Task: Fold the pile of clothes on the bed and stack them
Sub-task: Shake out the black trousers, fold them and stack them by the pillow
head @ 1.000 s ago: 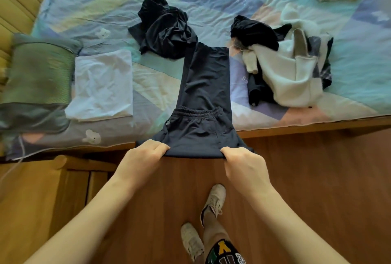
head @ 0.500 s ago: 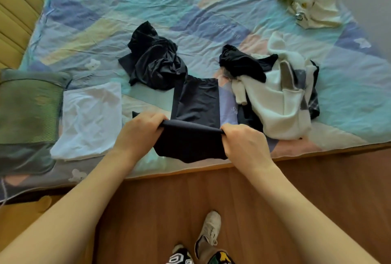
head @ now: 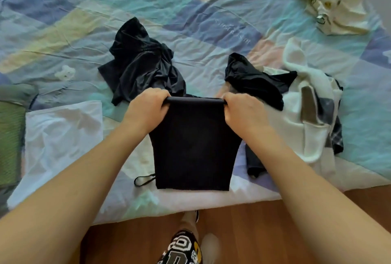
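Hands, two: left hand (head: 147, 108) and right hand (head: 243, 111), fingers clenched on the far fold of one dark trousers (head: 193, 147) on the bed (head: 211, 9), beside one folded white garment (head: 61, 136) and three unfolded heaps.

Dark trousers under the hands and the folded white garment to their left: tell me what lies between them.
Head view: between the dark trousers and the folded white garment lie the left forearm, bare bedsheet and the trousers' drawstring loop.

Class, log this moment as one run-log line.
step: folding dark trousers | left hand: gripping far edge | right hand: gripping far edge | white folded shirt: left | unfolded pile: right
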